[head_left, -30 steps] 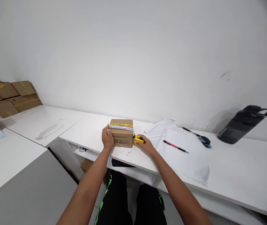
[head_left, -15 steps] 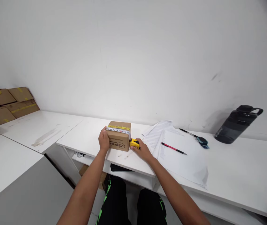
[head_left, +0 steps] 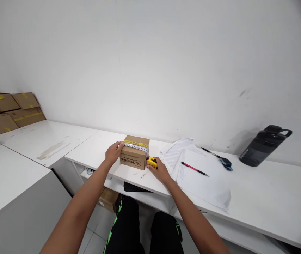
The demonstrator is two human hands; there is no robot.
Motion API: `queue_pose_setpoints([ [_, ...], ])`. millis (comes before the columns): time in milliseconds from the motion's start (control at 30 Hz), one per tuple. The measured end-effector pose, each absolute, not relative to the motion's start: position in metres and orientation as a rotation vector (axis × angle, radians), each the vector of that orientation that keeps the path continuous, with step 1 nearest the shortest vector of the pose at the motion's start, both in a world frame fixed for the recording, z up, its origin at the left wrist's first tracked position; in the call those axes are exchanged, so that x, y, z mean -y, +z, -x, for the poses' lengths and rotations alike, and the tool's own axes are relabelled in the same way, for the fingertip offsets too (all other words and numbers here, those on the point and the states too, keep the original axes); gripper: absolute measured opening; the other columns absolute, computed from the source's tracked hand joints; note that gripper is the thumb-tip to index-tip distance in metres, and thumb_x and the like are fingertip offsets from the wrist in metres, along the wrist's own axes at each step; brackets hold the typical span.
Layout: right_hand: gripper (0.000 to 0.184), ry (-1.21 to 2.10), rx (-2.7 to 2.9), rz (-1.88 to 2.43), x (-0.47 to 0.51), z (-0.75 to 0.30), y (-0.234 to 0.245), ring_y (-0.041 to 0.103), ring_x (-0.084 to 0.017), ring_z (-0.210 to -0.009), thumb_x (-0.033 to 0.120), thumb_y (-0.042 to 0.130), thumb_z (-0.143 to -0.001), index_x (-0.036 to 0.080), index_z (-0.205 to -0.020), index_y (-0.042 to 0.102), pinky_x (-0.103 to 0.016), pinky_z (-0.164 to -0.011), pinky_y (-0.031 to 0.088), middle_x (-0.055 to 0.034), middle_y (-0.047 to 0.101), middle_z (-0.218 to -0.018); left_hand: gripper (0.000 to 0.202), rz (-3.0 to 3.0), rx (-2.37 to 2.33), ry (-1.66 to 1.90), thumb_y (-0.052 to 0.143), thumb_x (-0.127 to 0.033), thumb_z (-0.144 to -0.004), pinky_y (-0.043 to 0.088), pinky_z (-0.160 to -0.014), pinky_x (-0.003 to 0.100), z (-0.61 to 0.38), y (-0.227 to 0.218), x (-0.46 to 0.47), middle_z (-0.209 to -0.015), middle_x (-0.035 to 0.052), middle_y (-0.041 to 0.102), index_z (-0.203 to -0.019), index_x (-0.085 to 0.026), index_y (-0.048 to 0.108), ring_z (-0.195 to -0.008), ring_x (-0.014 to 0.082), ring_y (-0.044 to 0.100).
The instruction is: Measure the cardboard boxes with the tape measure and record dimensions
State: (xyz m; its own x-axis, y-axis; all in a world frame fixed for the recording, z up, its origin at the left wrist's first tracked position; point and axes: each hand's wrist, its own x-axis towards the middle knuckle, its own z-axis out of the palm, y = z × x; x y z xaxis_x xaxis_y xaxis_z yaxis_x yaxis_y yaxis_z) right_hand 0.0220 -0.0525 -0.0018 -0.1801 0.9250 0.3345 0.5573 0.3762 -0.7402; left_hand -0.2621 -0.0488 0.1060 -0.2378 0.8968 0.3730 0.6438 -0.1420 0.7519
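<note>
A small brown cardboard box with dark printing on its front sits on the white table. The printed white blade of a tape measure lies across its top, beside a strip of yellow tape. Fingertips of my left hand are closed on the blade's end at the box's upper left edge. My right hand is wrapped round the yellow tape measure case, which rests against the box's right side; the blade bends down over that edge into it.
Right of the box lie white papers with a red and black pen. Behind them are a black pen and a dark bluish item. A dark water bottle stands far right. Several cardboard boxes are stacked far left.
My left hand has shifted from the box's left side up to its top left edge, with the wrist swung outward. My right hand stays on the tape measure. The view has tilted slightly.
</note>
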Motion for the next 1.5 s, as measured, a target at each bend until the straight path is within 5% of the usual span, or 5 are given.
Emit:
queue_pose_setpoints([
  [133,0.050,0.605,1.843,1.283,0.051,-0.022,-0.005,0.061,-0.026,-0.103,0.050,0.057,-0.082,0.024,-0.123,0.045,-0.039,-0.086,0.047,-0.0088,0.064,-0.116,0.030,-1.391,-1.703,1.257,0.064,-0.053,-0.075,0.050,-0.075,0.032,0.262,0.118,0.035,-0.097,0.0040,0.070,-0.081,-0.023,0.065,-0.093,0.0234,0.062],
  [533,0.053,0.609,1.831,1.286,0.052,-0.022,-0.005,0.060,-0.026,-0.105,0.051,0.057,-0.081,0.024,-0.124,0.045,-0.040,-0.086,0.048,-0.0086,0.063,-0.116,0.048,-1.175,-1.567,1.147,0.062,-0.056,-0.076,0.054,-0.069,0.037,0.261,0.105,0.027,-0.110,0.0142,0.065,-0.106,-0.019,0.062,-0.098,0.0288,0.062],
  [733,0.052,0.649,1.819,1.268,0.051,-0.022,-0.007,0.060,-0.025,-0.104,0.051,0.058,-0.080,0.024,-0.123,0.045,-0.040,-0.088,0.047,-0.0082,0.063,-0.117,0.060,-1.250,-1.528,1.201,0.058,-0.059,-0.081,0.056,-0.068,0.036,0.268,0.098,0.030,-0.120,0.0122,0.060,-0.129,-0.029,0.041,-0.101,0.0258,0.061],
  [1500,0.044,0.691,2.057,1.375,0.051,-0.019,0.049,0.062,-0.023,-0.092,0.045,0.060,-0.078,0.025,-0.114,0.045,-0.035,-0.079,0.047,-0.0050,0.065,-0.105,0.039,-1.219,-1.397,1.228,0.053,-0.060,-0.082,0.054,-0.065,0.032,0.286,0.093,0.032,-0.110,0.0064,0.060,-0.100,-0.027,0.043,-0.102,0.0245,0.059],
])
